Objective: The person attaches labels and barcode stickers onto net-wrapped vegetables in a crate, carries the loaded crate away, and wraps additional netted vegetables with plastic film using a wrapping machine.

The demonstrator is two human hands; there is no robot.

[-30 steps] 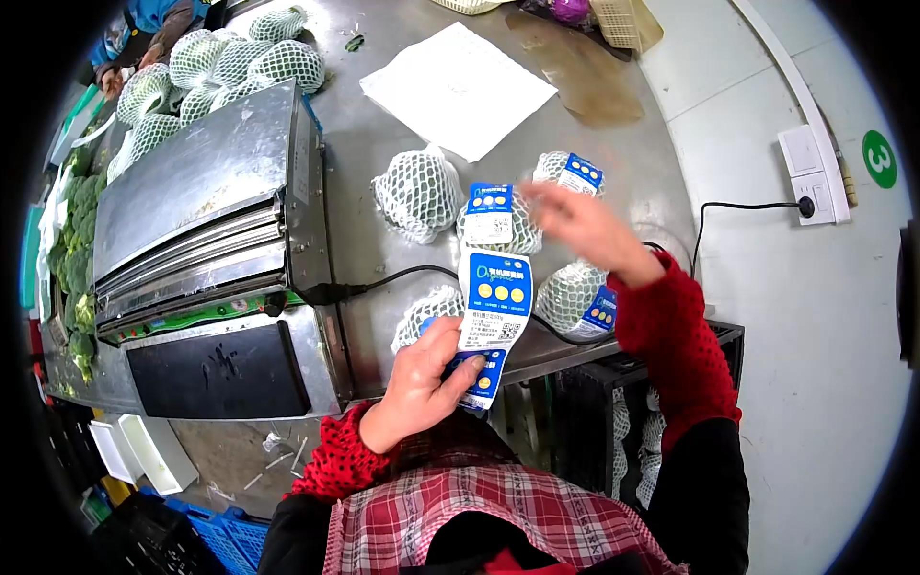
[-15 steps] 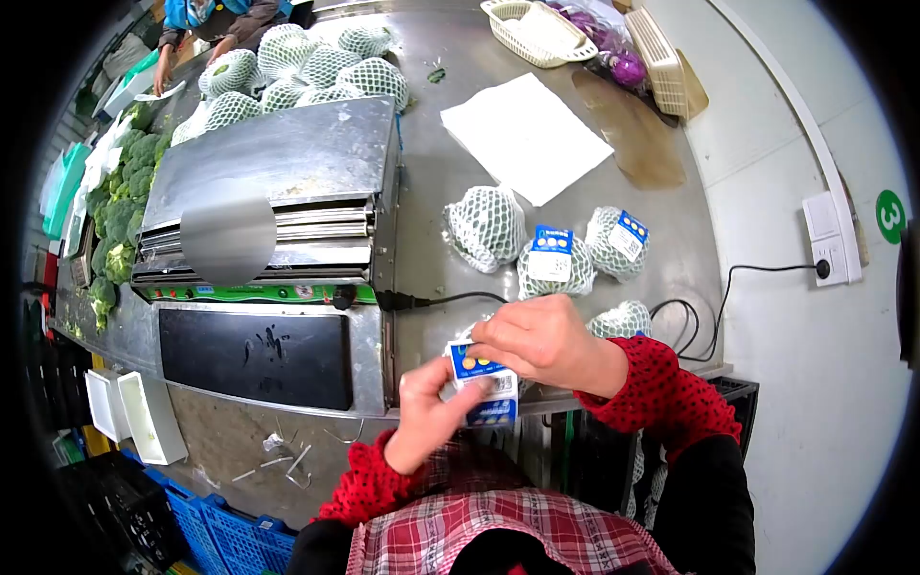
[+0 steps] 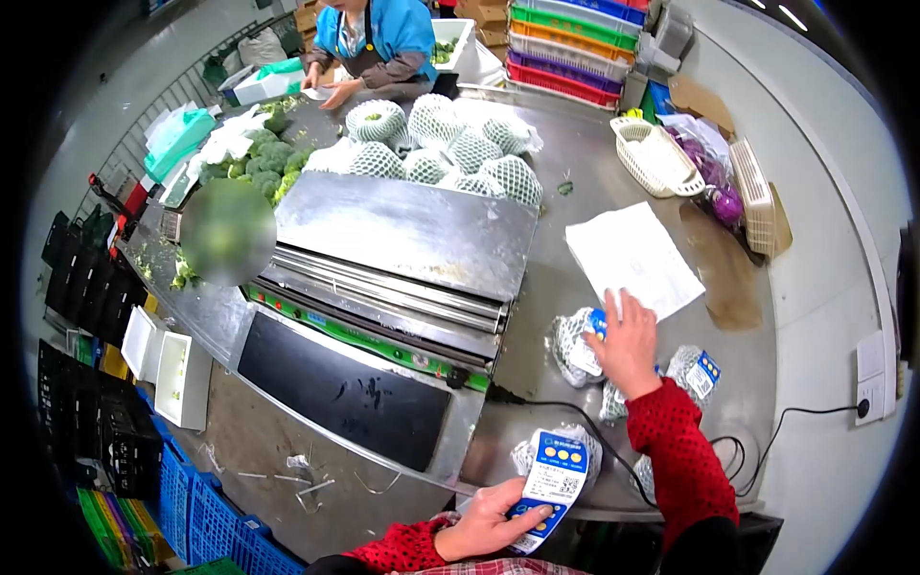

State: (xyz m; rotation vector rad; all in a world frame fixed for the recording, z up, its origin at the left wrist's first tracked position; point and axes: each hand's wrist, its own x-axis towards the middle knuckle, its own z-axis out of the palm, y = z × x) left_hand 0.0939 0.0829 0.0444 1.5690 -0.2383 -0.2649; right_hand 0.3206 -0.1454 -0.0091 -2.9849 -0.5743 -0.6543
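My left hand (image 3: 494,522) pinches a strip of blue-and-white printed labels (image 3: 558,470) near the front edge of the table. Partly hidden behind the strip is a round bundle in white foam netting (image 3: 522,455). Farther out, my right hand (image 3: 631,347) has its fingers spread over another netted bundle (image 3: 567,362), touching a blue-and-white label (image 3: 583,355) on its top. Beside that hand, a netted bundle (image 3: 688,362) carries a label (image 3: 704,374). One more labelled bundle is partly covered by my right wrist.
A metal sealing machine (image 3: 412,230) stands left of my hands. Its black cord crosses the table to a wall socket (image 3: 870,393). Behind it lie several netted bundles (image 3: 441,144) and broccoli (image 3: 264,163). A co-worker (image 3: 374,48) stands across. White paper (image 3: 637,254) lies near a cream basket (image 3: 656,158).
My right hand has left the label strip and moved out to a netted bundle, where a label now shows. My left hand keeps the strip. The view has turned left and up.
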